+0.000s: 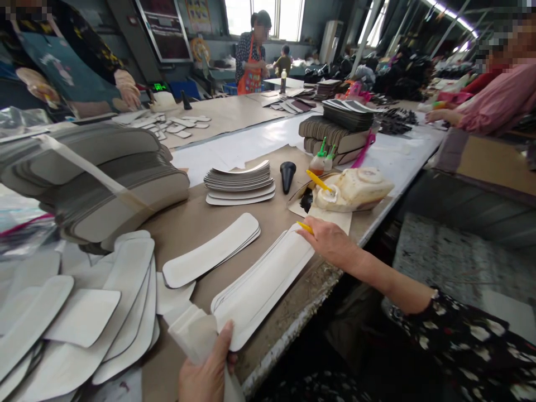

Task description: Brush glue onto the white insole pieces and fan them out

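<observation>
My right hand is closed around a yellow tool, its working end hidden or too small to make out. It rests at the far end of a long white curved panel, which lies on more panels like it. At the near end, my left hand pinches a folded off-white sheet, its thumb by the panel's edge. A smaller stack of curved panels lies just beyond. Past my right hand, a whitish, stained plastic container lies on its side, with another yellow tool in its mouth.
Loose white panels are heaped at left, before a strapped bundle of grey panels. A black cone-shaped object and green-tipped bottles stand farther back. Co-workers stand around the table, one in an orange apron.
</observation>
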`<control>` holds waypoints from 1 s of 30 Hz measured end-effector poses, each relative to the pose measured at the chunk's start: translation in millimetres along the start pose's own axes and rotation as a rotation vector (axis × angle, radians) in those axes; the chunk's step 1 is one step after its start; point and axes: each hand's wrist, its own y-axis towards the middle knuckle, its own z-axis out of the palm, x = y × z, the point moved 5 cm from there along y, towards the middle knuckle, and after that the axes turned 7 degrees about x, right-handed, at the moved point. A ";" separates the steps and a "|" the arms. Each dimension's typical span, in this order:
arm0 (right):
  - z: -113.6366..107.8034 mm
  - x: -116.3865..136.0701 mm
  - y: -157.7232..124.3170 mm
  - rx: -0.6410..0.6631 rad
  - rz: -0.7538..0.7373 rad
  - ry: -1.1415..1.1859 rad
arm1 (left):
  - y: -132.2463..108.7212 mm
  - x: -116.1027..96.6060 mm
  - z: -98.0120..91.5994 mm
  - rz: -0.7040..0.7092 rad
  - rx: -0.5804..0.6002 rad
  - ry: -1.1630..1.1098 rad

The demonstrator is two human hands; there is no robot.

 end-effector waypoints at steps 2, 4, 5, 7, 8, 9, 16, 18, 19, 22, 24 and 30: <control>-2.0 -4.3 -1.3 -0.005 -0.009 0.036 | 0.9 6.0 1.1 -0.121 0.034 -0.028; 0.7 -6.6 -3.0 0.038 -0.025 0.041 | 0.3 8.6 2.1 -0.181 0.060 -0.052; 3.4 -6.8 -3.9 0.070 -0.032 0.040 | -0.5 8.2 2.2 -0.185 0.062 -0.063; 8.5 -6.1 -5.7 0.116 -0.038 0.039 | -2.8 6.2 3.0 -0.185 0.068 -0.101; 9.9 -5.5 -6.3 0.121 -0.035 0.044 | -4.2 5.1 3.7 -0.190 0.071 -0.136; 10.5 -5.2 -6.7 0.117 -0.028 0.058 | -5.6 4.2 4.3 -0.201 0.072 -0.178; 7.4 -13.3 -7.1 0.149 0.048 0.475 | -10.4 -0.4 4.5 -0.243 0.078 -0.351; 7.4 -15.9 -7.4 0.171 0.056 0.563 | -10.4 0.3 2.0 -0.245 0.068 -0.332; 7.0 -17.4 -7.7 0.167 0.067 0.581 | -10.4 1.1 0.1 -0.245 0.055 -0.316; 5.7 -18.8 -9.0 0.150 0.073 0.607 | -10.2 1.7 -6.4 -0.205 0.014 -0.237; 4.8 -16.9 -10.3 0.150 0.045 0.636 | -10.5 2.2 -10.7 -0.190 -0.003 -0.177; 3.8 -12.5 -16.2 0.201 0.073 0.765 | -10.3 5.9 -19.2 -0.215 -0.009 -0.101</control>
